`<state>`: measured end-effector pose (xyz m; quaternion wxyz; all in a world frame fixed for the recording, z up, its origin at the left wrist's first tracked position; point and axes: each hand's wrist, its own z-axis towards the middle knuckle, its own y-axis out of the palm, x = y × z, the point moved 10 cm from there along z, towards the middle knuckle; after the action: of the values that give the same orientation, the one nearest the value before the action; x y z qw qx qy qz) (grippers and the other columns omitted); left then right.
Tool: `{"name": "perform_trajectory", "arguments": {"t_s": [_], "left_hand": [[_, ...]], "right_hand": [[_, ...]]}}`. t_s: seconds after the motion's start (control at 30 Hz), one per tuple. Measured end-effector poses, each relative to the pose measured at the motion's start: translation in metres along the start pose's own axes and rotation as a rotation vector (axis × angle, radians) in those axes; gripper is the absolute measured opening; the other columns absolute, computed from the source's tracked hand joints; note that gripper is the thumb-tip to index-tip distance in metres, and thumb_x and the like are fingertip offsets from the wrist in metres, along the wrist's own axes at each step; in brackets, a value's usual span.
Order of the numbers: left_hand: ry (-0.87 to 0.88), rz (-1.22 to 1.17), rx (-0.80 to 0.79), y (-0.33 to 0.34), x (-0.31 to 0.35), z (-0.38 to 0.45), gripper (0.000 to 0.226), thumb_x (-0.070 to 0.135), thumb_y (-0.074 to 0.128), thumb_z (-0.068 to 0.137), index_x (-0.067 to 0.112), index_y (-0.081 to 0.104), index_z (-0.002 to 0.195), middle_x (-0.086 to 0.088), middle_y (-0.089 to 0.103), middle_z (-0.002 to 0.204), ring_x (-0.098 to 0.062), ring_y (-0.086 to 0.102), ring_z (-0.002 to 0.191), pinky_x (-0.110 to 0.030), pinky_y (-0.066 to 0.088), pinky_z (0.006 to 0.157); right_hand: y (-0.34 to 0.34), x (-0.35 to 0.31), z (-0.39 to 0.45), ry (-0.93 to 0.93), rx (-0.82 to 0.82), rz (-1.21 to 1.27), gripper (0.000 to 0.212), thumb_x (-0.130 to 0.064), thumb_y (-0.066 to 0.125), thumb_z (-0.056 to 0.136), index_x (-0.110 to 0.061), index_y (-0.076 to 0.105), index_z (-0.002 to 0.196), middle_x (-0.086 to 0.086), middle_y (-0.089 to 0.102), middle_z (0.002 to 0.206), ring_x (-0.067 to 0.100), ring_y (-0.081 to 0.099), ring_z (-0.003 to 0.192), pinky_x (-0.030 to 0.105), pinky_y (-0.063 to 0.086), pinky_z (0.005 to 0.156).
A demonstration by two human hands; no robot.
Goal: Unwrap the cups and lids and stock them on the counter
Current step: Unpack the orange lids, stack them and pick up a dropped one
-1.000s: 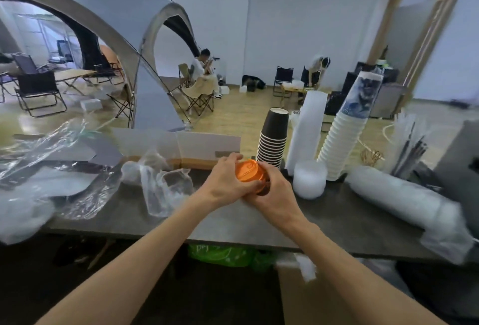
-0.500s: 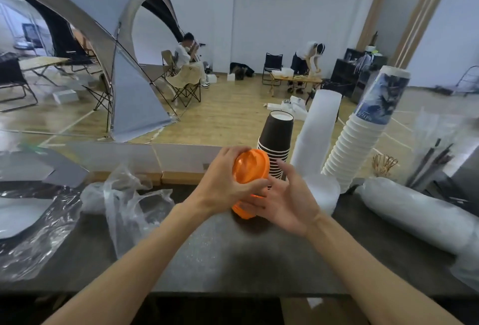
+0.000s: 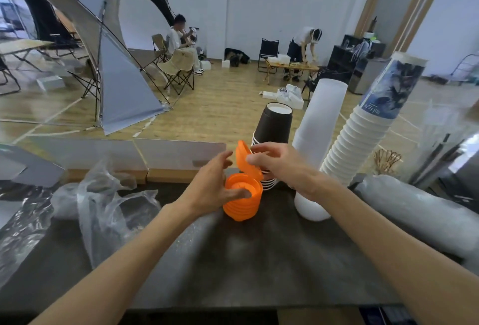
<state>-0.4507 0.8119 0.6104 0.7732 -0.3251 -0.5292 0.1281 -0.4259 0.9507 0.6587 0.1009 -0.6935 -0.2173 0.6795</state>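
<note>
A short stack of orange lids [image 3: 242, 201] stands on the dark counter [image 3: 259, 260]. My left hand [image 3: 210, 187] wraps around the stack's left side, thumb on its rim. My right hand [image 3: 280, 164] pinches one orange lid [image 3: 245, 160], tilted on edge above the stack. Behind them stand a stack of black paper cups [image 3: 274, 127], a stack of frosted plastic cups [image 3: 318, 132] and a leaning stack of white printed cups [image 3: 363, 130]. A wrapped sleeve of clear lids [image 3: 420, 218] lies at the right.
Crumpled clear plastic wrap [image 3: 108, 208] lies on the counter to the left. Cardboard box flaps [image 3: 155, 154] rise along the counter's far edge. Straws and stirrers [image 3: 440, 153] stand at the far right. People, chairs and a tent fill the room beyond.
The orange lid stack went from held between both hands to standing on the counter. My right hand has lifted one lid off the top and tilted it up.
</note>
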Motion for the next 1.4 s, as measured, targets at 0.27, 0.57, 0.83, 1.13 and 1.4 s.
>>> {"name": "perform_trajectory", "arguments": {"t_s": [0.27,0.57,0.83,1.13,1.4], "left_hand": [[-0.125,-0.131,0.018,0.033,-0.044,-0.009,0.113,0.063,0.085,0.052,0.027,0.037,0.147,0.009,0.055,0.134,-0.010,0.056,0.119,-0.041,0.051,0.101],[-0.113,-0.207,-0.219,0.041,-0.051,-0.014,0.130,0.045,0.093,0.061,0.042,0.003,0.155,0.013,0.047,0.146,-0.009,0.047,0.134,-0.043,0.042,0.113],[-0.056,-0.151,-0.193,0.037,-0.047,-0.019,0.112,0.049,0.088,0.067,0.035,0.019,0.154,0.014,0.040,0.148,-0.006,0.042,0.134,-0.036,0.040,0.113],[-0.021,-0.087,-0.187,0.037,-0.043,-0.020,0.096,0.050,0.085,0.069,0.036,0.032,0.148,0.015,0.047,0.142,-0.002,0.047,0.127,-0.034,0.042,0.111],[0.402,0.117,0.165,0.014,0.046,-0.057,0.072,0.046,0.069,0.078,0.017,0.048,0.142,0.005,0.048,0.143,-0.011,0.048,0.132,-0.025,0.038,0.110]], "right_hand": [[0.013,0.032,0.013,0.013,-0.025,-0.314,0.063,-0.045,0.072,0.081,-0.025,0.056,0.138,-0.005,0.061,0.132,0.013,0.058,0.118,0.037,0.053,0.099],[0.039,0.037,0.013,-0.065,-0.121,-0.581,0.068,-0.049,0.074,0.079,-0.032,0.048,0.140,-0.009,0.056,0.132,0.012,0.053,0.115,0.031,0.054,0.092],[0.058,0.045,0.014,-0.069,-0.200,-0.559,0.076,-0.042,0.076,0.082,-0.033,0.037,0.146,-0.008,0.049,0.141,0.011,0.048,0.120,0.025,0.047,0.090],[0.054,0.055,0.007,-0.011,-0.224,-0.432,0.074,-0.040,0.075,0.085,-0.031,0.037,0.147,-0.005,0.047,0.143,0.015,0.047,0.123,0.031,0.047,0.096],[-0.024,0.044,-0.044,-0.174,0.191,-0.415,0.051,-0.038,0.077,0.085,-0.023,0.062,0.131,-0.011,0.062,0.129,-0.001,0.053,0.118,0.014,0.042,0.102]]}}
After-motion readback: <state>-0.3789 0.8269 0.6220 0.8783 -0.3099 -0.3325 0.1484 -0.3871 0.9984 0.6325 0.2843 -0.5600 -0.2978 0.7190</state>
